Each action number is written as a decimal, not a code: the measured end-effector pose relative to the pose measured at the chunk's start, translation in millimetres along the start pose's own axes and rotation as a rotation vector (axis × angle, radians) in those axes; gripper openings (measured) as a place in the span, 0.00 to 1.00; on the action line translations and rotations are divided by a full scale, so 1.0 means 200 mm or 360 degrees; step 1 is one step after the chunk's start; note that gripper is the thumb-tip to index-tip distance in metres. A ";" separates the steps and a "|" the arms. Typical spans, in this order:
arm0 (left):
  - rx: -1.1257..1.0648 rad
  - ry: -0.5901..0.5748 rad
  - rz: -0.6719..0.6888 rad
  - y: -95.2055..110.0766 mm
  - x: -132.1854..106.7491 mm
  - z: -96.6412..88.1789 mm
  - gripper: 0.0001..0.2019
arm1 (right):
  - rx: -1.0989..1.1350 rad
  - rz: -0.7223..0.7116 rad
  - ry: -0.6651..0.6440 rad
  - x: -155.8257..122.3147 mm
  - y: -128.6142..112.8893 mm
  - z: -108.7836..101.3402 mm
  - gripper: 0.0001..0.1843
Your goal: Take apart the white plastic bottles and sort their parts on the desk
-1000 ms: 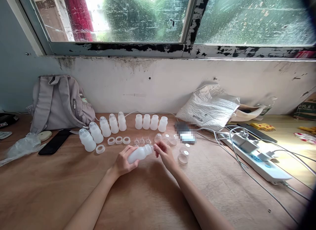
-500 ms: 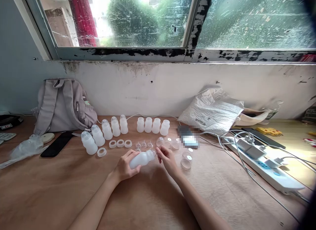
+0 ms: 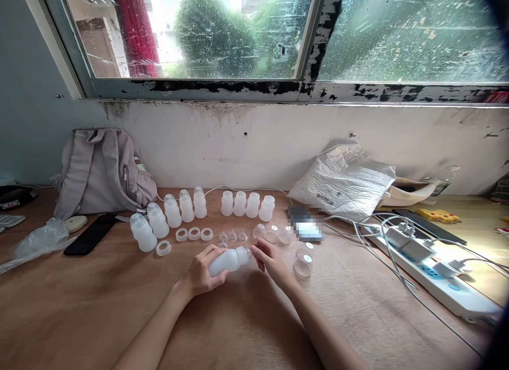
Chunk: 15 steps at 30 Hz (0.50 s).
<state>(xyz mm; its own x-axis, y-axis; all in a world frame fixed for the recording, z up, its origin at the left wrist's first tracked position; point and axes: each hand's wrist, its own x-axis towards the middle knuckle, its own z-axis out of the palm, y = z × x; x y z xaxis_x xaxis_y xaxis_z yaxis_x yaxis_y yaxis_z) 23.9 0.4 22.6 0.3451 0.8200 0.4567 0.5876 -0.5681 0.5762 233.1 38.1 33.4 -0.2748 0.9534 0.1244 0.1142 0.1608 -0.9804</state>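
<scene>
My left hand [image 3: 201,272] is wrapped round a frosted white baby bottle [image 3: 227,262], tilted so that its mouth points right. At that mouth my right hand [image 3: 271,257] pinches a small clear nipple [image 3: 248,252], partly hidden by the fingertips. Just behind the bottle lie several clear nipples [image 3: 232,236]. White collar rings [image 3: 194,233] rest to their left. Clear domed caps [image 3: 303,266] stand right of my right hand, with more caps [image 3: 272,235] behind it. Open bottles [image 3: 253,204] stand in a row at the back, and capped bottles [image 3: 143,233] at the left.
A grey backpack [image 3: 103,171] leans on the wall at left, near a black phone [image 3: 90,235] and a plastic bag [image 3: 42,240]. At right are a silver padded bag [image 3: 344,179], a blurred-out object [image 3: 308,224] and a power strip [image 3: 433,277] with loose white cables.
The bottle has turned slightly closer to level, and my right fingers have shifted a little at its mouth. The whole view has moved slightly.
</scene>
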 end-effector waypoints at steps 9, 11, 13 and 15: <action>-0.0306 0.0017 -0.0221 0.03 0.02 -0.01 0.18 | 0.0275 0.0053 0.0016 -0.01 -0.06 0.01 0.14; -0.0604 -0.0081 -0.0428 0.05 0.02 0.00 0.18 | 0.0506 0.0075 -0.0161 -0.02 -0.09 0.02 0.17; -0.0913 -0.0216 -0.0599 0.07 0.03 0.01 0.20 | 0.0669 0.0089 -0.0320 -0.03 -0.10 0.03 0.21; -0.1006 -0.0210 -0.0652 0.08 0.03 0.03 0.21 | 0.0702 0.0078 -0.0322 -0.04 -0.10 0.05 0.20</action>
<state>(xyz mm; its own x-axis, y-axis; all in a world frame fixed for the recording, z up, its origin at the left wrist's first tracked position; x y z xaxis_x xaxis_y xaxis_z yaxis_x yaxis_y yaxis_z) 40.5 -3.1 30.7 0.2976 0.9527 0.0611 0.1705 -0.1160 0.9785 224.2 25.4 51.2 -0.4642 0.8814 0.0872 -0.2721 -0.0483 -0.9610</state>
